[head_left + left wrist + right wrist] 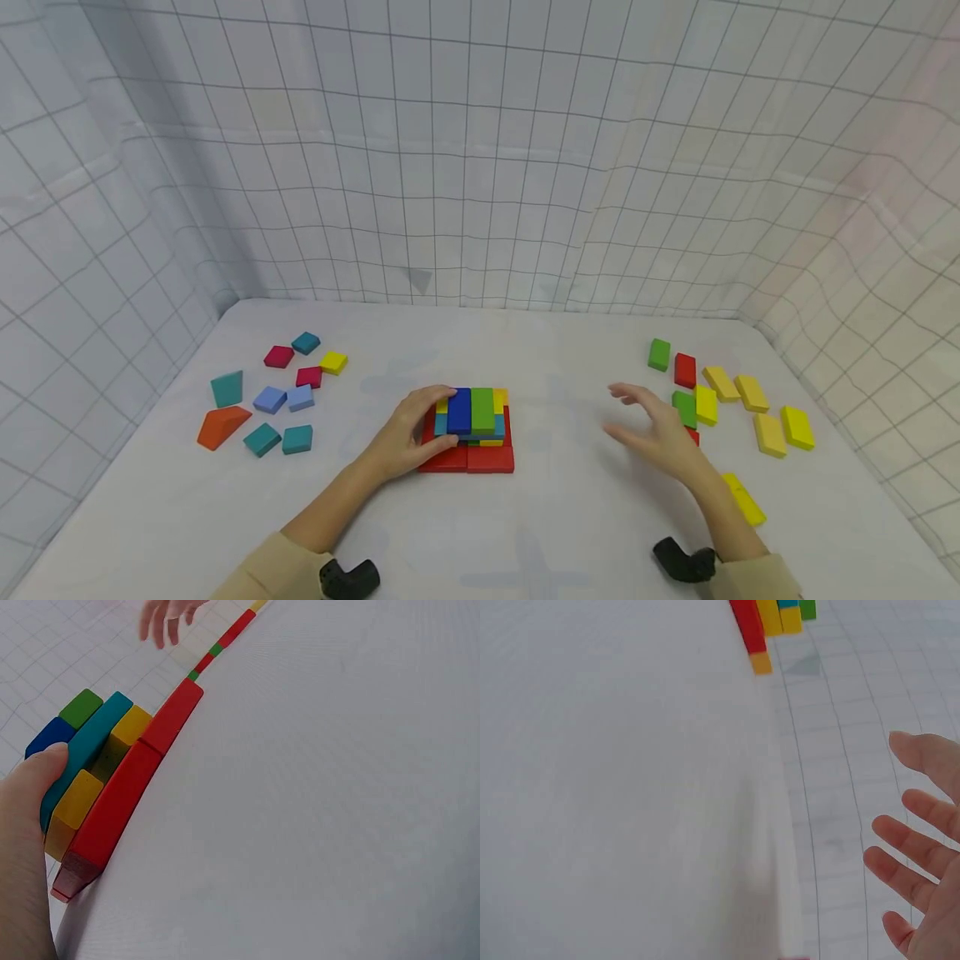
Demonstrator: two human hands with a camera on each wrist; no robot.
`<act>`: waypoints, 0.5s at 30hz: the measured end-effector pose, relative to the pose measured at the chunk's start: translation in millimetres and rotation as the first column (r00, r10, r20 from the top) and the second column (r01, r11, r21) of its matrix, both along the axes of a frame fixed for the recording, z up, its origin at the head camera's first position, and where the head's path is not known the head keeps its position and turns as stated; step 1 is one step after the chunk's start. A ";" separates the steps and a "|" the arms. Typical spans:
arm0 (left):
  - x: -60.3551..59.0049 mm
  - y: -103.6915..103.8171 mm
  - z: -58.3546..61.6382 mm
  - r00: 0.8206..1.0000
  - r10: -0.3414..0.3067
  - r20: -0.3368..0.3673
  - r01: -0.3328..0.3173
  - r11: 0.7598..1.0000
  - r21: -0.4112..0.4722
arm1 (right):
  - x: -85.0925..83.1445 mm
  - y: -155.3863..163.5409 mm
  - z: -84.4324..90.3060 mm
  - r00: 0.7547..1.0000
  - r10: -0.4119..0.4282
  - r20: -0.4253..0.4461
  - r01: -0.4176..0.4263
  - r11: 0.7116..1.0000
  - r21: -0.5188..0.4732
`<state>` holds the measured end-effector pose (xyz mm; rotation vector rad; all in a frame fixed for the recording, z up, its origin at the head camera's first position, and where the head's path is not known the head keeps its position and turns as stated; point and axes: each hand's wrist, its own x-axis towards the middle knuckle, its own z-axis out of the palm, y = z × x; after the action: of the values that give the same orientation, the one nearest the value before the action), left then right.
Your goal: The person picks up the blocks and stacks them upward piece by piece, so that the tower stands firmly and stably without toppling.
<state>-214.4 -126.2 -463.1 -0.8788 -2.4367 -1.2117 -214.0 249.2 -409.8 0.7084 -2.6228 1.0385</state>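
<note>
Near the middle of the table stands a layered stack of coloured blocks, with red blocks [491, 459] at its base and teal and yellow blocks above. On top, a blue block [459, 412] lies side by side with a green block [482, 410]. My left hand [408, 429] pinches the blue block, thumb at its near end and fingers at its far end. In the left wrist view the thumb [52, 761] also meets the teal layer [90, 754]. My right hand [660, 437] hovers over the table, holding nothing, fingers spread and slightly bent.
On the left lie loose blocks, among them a teal block [297, 439], an orange block [223, 427] and a light blue block [270, 399]. Right of my right hand are yellow blocks [797, 427], a red block [685, 370] and a green block [659, 354]. White gridded curtains [487, 167] surround the table.
</note>
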 end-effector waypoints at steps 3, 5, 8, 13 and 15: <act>1.2 -0.2 0.1 1.000 0.003 0.003 -0.003 1.000 -0.001 | 18.2 32.8 -5.2 0.993 -0.104 -0.048 0.106 0.994 0.029; 1.5 -0.3 0.3 1.000 0.004 0.002 -0.004 1.000 -0.003 | 30.6 51.7 -8.7 0.983 -0.176 -0.060 0.179 0.983 0.038; 1.5 -0.7 0.7 1.000 0.006 0.001 -0.006 1.000 -0.001 | 46.8 75.0 -13.4 0.958 -0.276 -0.083 0.282 0.957 0.064; 2.4 -0.3 2.5 1.000 0.005 0.015 -0.005 1.000 0.000 | 67.9 100.0 -21.7 0.915 -0.385 -0.120 0.400 0.904 0.149; 2.6 0.0 2.9 1.000 0.005 0.023 -0.005 1.000 -0.001 | 75.7 106.7 -24.7 0.902 -0.421 -0.096 0.431 0.880 0.199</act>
<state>-211.8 -126.1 -460.2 -0.8631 -2.4567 -1.2255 -138.3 355.8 -434.5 0.1663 -2.6936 0.6053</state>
